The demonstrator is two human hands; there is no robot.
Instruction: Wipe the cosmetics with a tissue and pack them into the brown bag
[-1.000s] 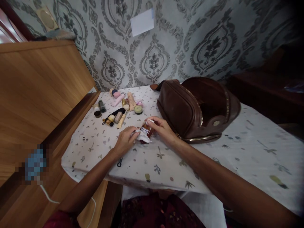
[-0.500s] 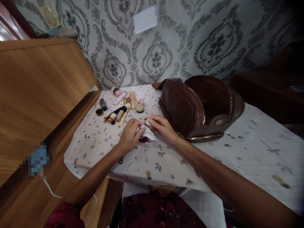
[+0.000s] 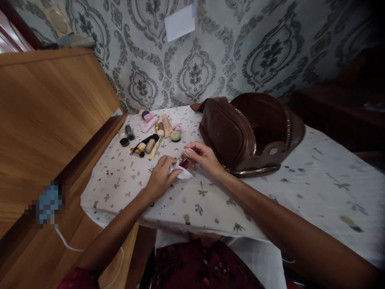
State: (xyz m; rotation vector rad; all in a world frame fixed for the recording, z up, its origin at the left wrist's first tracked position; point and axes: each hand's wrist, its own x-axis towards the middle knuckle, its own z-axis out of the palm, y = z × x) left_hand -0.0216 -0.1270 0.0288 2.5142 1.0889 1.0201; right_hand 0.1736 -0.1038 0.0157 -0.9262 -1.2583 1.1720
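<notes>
My right hand (image 3: 207, 159) is closed round a small clear bottle with dark red contents (image 3: 186, 161), which looks like a perfume bottle. A crumpled white wipe (image 3: 184, 174) is pinched in my left hand (image 3: 161, 176) and pressed against the bottle's near left side. Both hands meet over the front middle of the table, just left of a brown leather bag (image 3: 228, 132) that stands with its zip undone. Fingers partly hide the bottle's ends.
Several cosmetics lie behind my hands, among them a beige tube (image 3: 166, 125), a round green-lidded jar (image 3: 175, 136) and a pink tube (image 3: 149, 125). A patterned cloth (image 3: 120, 188) covers the table. A wooden panel (image 3: 54, 92) borders the left.
The bottle has turned between my hands, and its red body now shows above the wipe. The wipe has shifted slightly left. The whole view has moved a little.
</notes>
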